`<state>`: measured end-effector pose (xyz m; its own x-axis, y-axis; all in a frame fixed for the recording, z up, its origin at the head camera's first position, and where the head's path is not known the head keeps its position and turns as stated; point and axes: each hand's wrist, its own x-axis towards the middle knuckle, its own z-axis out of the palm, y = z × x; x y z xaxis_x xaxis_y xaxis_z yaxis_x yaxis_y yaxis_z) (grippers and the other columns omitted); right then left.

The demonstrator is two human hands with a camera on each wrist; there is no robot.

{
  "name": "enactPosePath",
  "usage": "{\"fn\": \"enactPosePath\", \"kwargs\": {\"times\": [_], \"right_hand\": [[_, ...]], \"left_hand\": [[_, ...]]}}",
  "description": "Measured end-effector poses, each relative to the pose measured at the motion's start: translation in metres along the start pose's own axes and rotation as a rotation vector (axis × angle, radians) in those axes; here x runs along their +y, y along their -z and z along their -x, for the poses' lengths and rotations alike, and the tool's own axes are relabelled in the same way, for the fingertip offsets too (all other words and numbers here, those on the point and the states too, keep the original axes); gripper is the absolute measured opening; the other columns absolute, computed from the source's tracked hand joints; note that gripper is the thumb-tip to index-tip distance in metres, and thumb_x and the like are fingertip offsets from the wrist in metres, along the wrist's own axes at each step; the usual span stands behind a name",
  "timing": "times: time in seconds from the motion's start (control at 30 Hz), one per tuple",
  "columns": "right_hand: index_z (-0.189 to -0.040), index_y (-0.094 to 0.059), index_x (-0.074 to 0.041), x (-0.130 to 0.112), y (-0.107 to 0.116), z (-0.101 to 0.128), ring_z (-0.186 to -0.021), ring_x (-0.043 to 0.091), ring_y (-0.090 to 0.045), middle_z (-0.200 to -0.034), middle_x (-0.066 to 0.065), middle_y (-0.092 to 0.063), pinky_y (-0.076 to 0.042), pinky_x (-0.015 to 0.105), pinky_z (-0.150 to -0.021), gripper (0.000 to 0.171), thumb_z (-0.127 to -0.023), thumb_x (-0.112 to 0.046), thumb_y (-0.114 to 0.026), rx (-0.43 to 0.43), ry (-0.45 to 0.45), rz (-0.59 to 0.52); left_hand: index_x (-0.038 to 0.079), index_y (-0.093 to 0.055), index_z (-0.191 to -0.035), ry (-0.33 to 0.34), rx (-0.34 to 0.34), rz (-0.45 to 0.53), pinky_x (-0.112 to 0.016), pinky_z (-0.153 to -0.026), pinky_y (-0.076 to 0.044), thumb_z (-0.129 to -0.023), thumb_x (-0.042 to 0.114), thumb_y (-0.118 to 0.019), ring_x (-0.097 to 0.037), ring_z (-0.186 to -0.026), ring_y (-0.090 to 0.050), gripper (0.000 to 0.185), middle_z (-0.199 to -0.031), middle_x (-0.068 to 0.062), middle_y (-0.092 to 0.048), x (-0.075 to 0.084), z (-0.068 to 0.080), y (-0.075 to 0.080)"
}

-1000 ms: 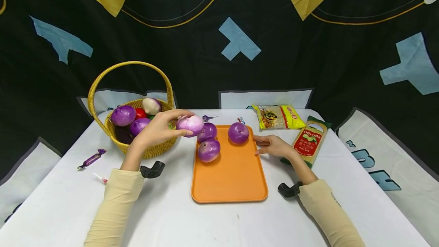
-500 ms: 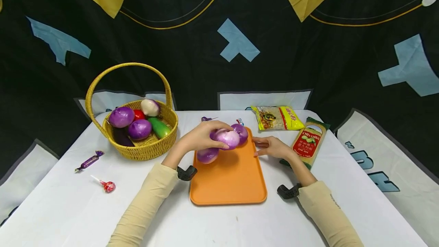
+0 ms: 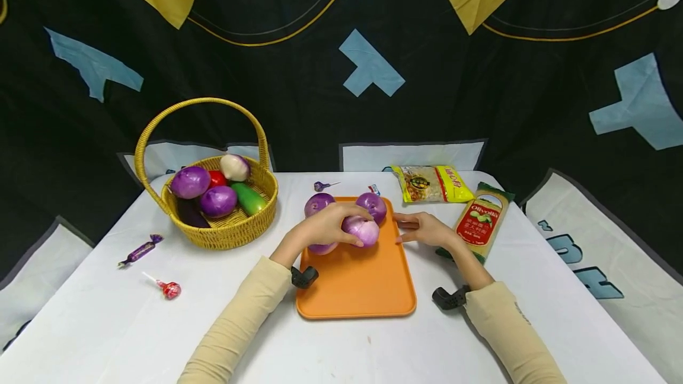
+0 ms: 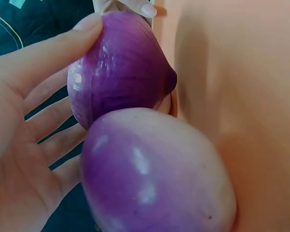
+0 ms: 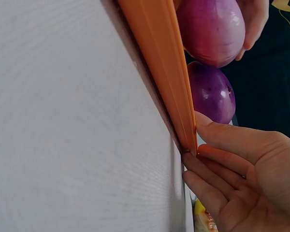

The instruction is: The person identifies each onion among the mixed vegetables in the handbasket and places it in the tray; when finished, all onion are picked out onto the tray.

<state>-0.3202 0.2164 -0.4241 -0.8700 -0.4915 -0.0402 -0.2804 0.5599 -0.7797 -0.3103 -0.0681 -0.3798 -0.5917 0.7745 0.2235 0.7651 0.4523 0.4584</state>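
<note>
**Onion lowered onto the orange tray**

Carried over from beside the basket a second ago, the pale purple onion (image 3: 363, 231) now sits low over the far half of the orange tray (image 3: 356, 289), and the left hand (image 3: 322, 229) has come down with it. That grip is closed round the onion from above, fingers curled over its top and thumb on its near side. In the left wrist view the fingers (image 4: 48, 53) spread along one onion while a second purple one crowds right against it.

Three more purple onions lie on the tray around it: one at the far left corner (image 3: 318, 202), one at the far right corner (image 3: 372, 206), and one (image 3: 322, 248) mostly hidden under the left hand by the tray's left edge.

The right hand (image 3: 424, 230) lies flat on the desk (image 3: 107, 325) at the tray's right edge, its grip slack and holding nothing; the right wrist view shows its fingertips (image 5: 217, 137) touching the tray rim.

Toward the desk's far left corner stands a wicker basket (image 3: 224, 233) with more vegetables. Near the far right edge lie a yellow snack packet (image 3: 433, 182) and a noodle packet (image 3: 482, 219). A wrapped sweet (image 3: 140, 249) and a lollipop (image 3: 166, 288) lie by the left edge.
</note>
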Motion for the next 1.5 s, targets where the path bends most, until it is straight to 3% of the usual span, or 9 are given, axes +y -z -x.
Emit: {"fn": "enactPosePath", "kwargs": {"times": [0.5, 0.67, 0.77, 0.9, 1.03, 1.17, 1.27, 1.4, 1.5], "right_hand": [[-0.140, -0.043, 0.007, -0.005, 0.007, 0.002, -0.127, 0.037, -0.048, -0.143, 0.023, -0.043, -0.040, 0.044, -0.103, 0.062, -0.088, -0.011, -0.071, 0.000, 0.034, -0.006], [-0.141, -0.044, 0.004, -0.003, 0.007, 0.001, -0.127, 0.035, -0.048, -0.143, 0.020, -0.043, -0.039, 0.044, -0.104, 0.062, -0.088, -0.012, -0.072, -0.001, 0.018, -0.018], [-0.141, -0.044, 0.002, 0.000, 0.007, 0.002, -0.127, 0.034, -0.048, -0.144, 0.019, -0.043, -0.037, 0.045, -0.105, 0.063, -0.087, -0.013, -0.072, -0.001, 0.009, -0.025], [-0.141, -0.044, 0.004, 0.001, 0.007, 0.004, -0.127, 0.035, -0.048, -0.143, 0.020, -0.044, -0.037, 0.045, -0.106, 0.062, -0.087, -0.012, -0.072, -0.002, 0.016, -0.034], [-0.140, -0.044, 0.005, 0.001, 0.006, 0.007, -0.127, 0.036, -0.048, -0.143, 0.020, -0.044, -0.036, 0.045, -0.106, 0.062, -0.087, -0.012, -0.072, -0.002, 0.022, -0.046], [-0.140, -0.044, 0.006, 0.004, 0.005, 0.007, -0.127, 0.036, -0.047, -0.143, 0.022, -0.043, -0.035, 0.046, -0.106, 0.063, -0.087, -0.012, -0.072, -0.012, 0.023, -0.053], [-0.140, -0.044, 0.006, 0.006, 0.003, 0.005, -0.127, 0.037, -0.047, -0.144, 0.022, -0.042, -0.035, 0.046, -0.107, 0.063, -0.087, -0.013, -0.072, -0.016, 0.022, -0.045], [-0.139, -0.044, 0.006, 0.005, 0.001, 0.002, -0.127, 0.037, -0.047, -0.144, 0.021, -0.043, -0.035, 0.047, -0.106, 0.062, -0.087, -0.013, -0.072, -0.018, 0.030, -0.045], [-0.140, -0.044, 0.005, 0.004, 0.002, 0.000, -0.127, 0.036, -0.047, -0.143, 0.021, -0.043, -0.036, 0.047, -0.106, 0.062, -0.087, -0.013, -0.072, -0.017, 0.031, -0.042]], "left_hand": [[0.010, -0.059, -0.132, 0.089, -0.014, -0.014, -0.037, -0.106, -0.039, -0.086, 0.030, -0.074, -0.022, -0.127, -0.050, 0.052, -0.135, -0.006, -0.057, -0.003, -0.001, 0.004], [0.011, -0.058, -0.134, 0.118, 0.004, -0.001, -0.037, -0.093, -0.049, -0.085, 0.031, -0.075, -0.022, -0.099, -0.062, 0.055, -0.131, -0.004, -0.060, -0.001, 0.004, 0.016], [0.012, -0.058, -0.134, 0.127, 0.051, 0.050, -0.040, -0.094, -0.049, -0.084, 0.030, -0.076, -0.022, -0.100, -0.061, 0.056, -0.129, -0.003, -0.061, 0.001, 0.009, 0.027], [0.016, -0.058, -0.133, 0.117, 0.113, 0.100, -0.048, -0.102, -0.042, -0.084, 0.033, -0.076, -0.026, -0.121, -0.054, 0.056, -0.130, -0.002, -0.060, 0.001, 0.025, 0.050], [0.016, -0.058, -0.134, 0.138, 0.134, 0.050, -0.050, -0.102, -0.041, -0.085, 0.034, -0.075, -0.027, -0.122, -0.053, 0.055, -0.132, -0.004, -0.059, -0.003, 0.051, 0.083], [0.017, -0.057, -0.135, 0.251, 0.144, -0.041, -0.053, -0.102, -0.041, -0.086, 0.037, -0.073, -0.030, -0.123, -0.050, 0.056, -0.134, -0.008, -0.056, -0.015, 0.079, 0.116], [0.015, -0.057, -0.134, 0.318, 0.192, -0.083, -0.053, -0.098, -0.043, -0.087, 0.036, -0.071, -0.034, -0.114, -0.053, 0.053, -0.128, -0.012, -0.059, -0.031, 0.099, 0.135], [0.011, -0.060, -0.130, 0.435, 0.341, -0.068, -0.055, -0.092, -0.044, -0.091, 0.031, -0.068, -0.038, -0.109, -0.053, 0.044, -0.124, -0.017, -0.060, -0.055, 0.121, 0.154], [0.010, -0.058, -0.130, 0.562, 0.461, -0.043, -0.061, -0.097, -0.039, -0.093, 0.030, -0.064, -0.043, -0.120, -0.047, 0.042, -0.134, -0.023, -0.052, -0.068, 0.135, 0.165]]}}
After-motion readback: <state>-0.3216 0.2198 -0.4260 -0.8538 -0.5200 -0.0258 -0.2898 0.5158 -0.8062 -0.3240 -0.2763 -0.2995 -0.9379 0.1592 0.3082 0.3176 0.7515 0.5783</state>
